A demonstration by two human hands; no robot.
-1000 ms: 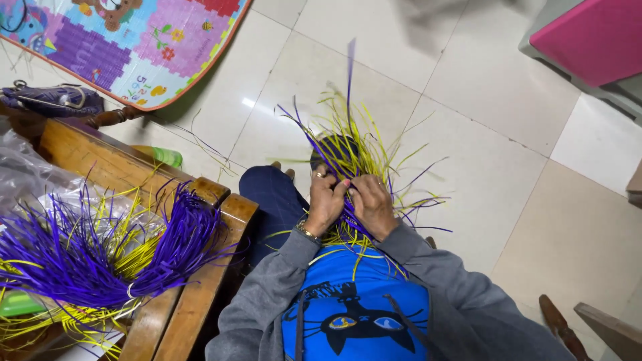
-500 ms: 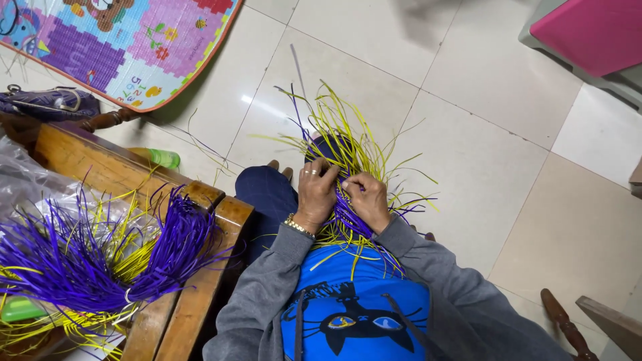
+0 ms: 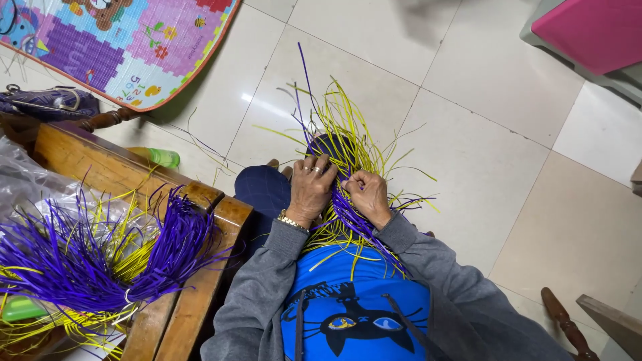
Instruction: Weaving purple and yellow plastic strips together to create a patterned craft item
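Two hands meet over our lap, both on a half-woven piece of yellow and purple strips [image 3: 348,174]. Our left hand [image 3: 311,188] lies on its left side, fingers curled down over the weave and pressed on it, w/ a ring and a gold bracelet [image 3: 293,221] at the wrist. Our right hand [image 3: 368,195] is closed in a fist round a bunch of purple strips just right of it, knuckles nearly touching the left hand. Loose strip ends fan out far past both hands over the tiled floor [image 3: 468,113] and trail near, across our blue shirt [image 3: 354,301]. Left of us, on a wooden bench [image 3: 194,287], lies a tied bundle of purple strips [image 3: 100,261], well apart from the hands. A colourful play mat [image 3: 127,40] sits far left.
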